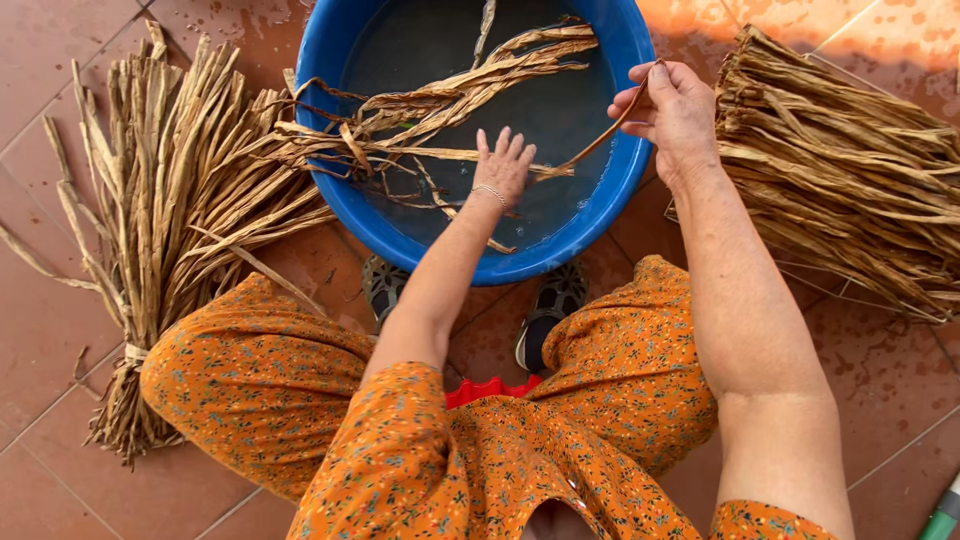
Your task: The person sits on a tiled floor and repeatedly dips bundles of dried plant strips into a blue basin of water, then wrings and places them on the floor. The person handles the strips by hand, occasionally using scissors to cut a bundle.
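Left hand (503, 165) spread flat in the blue basin (340, 50), fingertips blurred under water; right hand (672, 110) pinches a dried strip (590, 145), thumb partly hidden.

The round blue plastic basin (345, 215) looked smooth and glossy, wet inside; the long tan dried leaf strips (470, 85) were fibrous, matt and crinkled; the terracotta floor tiles (50, 330) shone damp; the orange floral cloth dress (620, 370) was soft and matt.

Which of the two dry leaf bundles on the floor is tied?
The left bundle, bound with a strip near its base; the right bundle shows no tie in view.
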